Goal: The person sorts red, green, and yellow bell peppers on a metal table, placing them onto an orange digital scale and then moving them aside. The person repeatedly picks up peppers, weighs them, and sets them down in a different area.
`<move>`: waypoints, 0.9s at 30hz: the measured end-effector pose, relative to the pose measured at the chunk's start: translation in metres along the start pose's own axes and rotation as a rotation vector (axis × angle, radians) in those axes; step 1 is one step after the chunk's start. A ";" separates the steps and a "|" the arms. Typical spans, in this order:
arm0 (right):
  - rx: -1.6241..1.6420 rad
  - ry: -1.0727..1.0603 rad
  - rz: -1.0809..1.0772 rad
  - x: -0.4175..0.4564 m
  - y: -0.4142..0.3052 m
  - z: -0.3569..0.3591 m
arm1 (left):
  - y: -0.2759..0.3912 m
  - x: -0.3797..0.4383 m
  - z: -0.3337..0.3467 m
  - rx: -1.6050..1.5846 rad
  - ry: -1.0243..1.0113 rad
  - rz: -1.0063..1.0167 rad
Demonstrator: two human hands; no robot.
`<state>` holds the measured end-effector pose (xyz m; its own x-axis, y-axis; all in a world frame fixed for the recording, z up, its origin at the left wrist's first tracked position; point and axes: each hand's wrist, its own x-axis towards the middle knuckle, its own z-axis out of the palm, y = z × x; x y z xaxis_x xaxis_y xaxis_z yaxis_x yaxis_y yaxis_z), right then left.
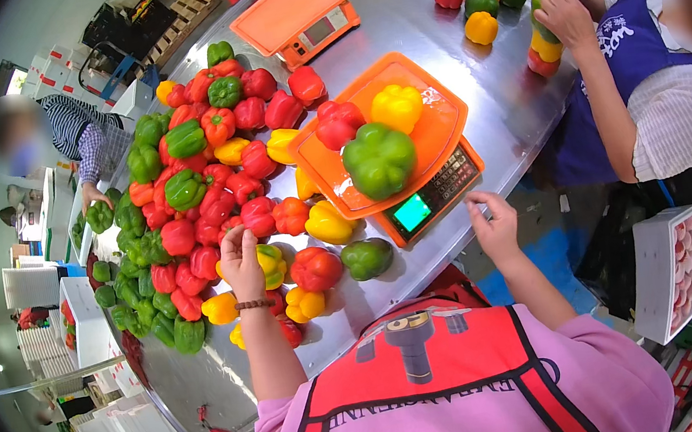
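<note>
My left hand [242, 263], with a beaded bracelet on its wrist, is raised over the right edge of the pepper pile, beside a yellow-green bell pepper [273, 266]; its fingers are slightly curled and I see nothing in them. At the near right corner of an orange digital scale [480, 164] hovers my right hand [494, 222], its fingers apart and empty. On the scale's orange tray lie a red bell pepper [338, 124], a yellow one [397, 108] and a large green one [380, 159]. The scale's display [411, 213] is lit green.
Red, green and yellow bell peppers [218, 204] cover the left of the metal table [419, 27]. A second orange scale [297, 7] stands at the back. At right, a person in a blue apron [617, 45] handles stacked peppers [543, 49]; another person's hand [93, 194] reaches in at left.
</note>
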<state>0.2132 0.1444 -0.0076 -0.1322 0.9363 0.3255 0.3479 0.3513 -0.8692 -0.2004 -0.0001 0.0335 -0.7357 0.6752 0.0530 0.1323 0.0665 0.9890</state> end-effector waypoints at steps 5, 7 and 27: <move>0.043 -0.183 -0.185 0.000 -0.023 0.024 | 0.004 -0.001 0.024 -0.020 -0.100 0.045; 0.054 -0.175 -0.202 0.006 -0.032 0.029 | 0.003 -0.004 0.031 -0.036 -0.141 0.037; -0.323 -0.232 -0.555 0.099 -0.089 0.077 | -0.029 -0.025 0.003 0.024 -0.076 -0.128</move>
<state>0.0979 0.2061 0.0731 -0.5544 0.6051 0.5714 0.4259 0.7961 -0.4299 -0.1834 -0.0169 0.0035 -0.6956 0.7134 -0.0849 0.0570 0.1726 0.9833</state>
